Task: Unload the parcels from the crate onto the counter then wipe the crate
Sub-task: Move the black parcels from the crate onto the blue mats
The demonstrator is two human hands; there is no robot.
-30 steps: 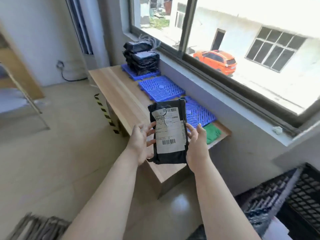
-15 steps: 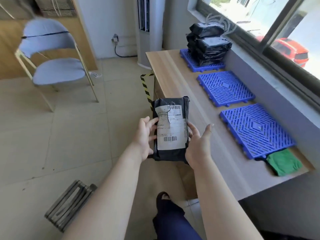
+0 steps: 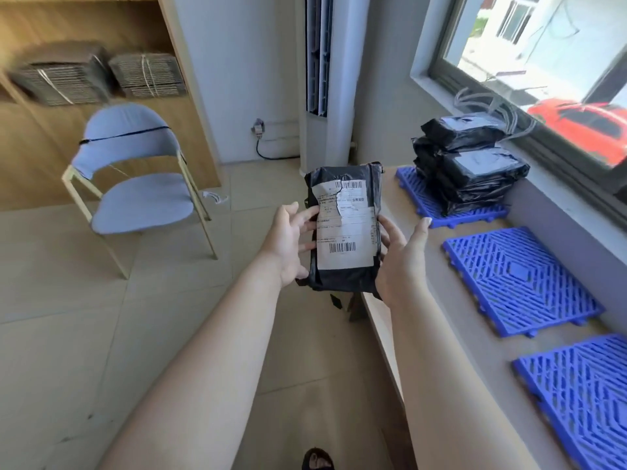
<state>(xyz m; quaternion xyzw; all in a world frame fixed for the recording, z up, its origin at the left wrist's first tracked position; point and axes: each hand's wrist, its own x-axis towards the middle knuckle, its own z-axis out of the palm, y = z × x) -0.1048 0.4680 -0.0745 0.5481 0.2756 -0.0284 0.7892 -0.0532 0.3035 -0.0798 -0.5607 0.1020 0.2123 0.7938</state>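
I hold a black plastic parcel [image 3: 342, 232] with a torn white shipping label upright in front of me, just left of the wooden counter [image 3: 475, 354]. My left hand [image 3: 288, 245] grips its left edge with the fingers curled onto the front. My right hand [image 3: 403, 259] holds its right edge, thumb raised. A stack of several black parcels [image 3: 468, 164] sits on the far blue grid mat [image 3: 437, 208] at the counter's far end. The crate is not in view.
Two more blue grid mats [image 3: 519, 279] [image 3: 583, 398] lie on the counter under the window [image 3: 543, 72]. A light-blue chair [image 3: 135, 184] stands on the tiled floor at left. A white standing unit [image 3: 325, 79] rises beyond the counter end. My foot [image 3: 317, 459] shows below.
My view has moved along the counter toward its far end; the parcel stack is nearer now. The green cloth and the black crate at right have left the frame. Both hands keep the parcel.
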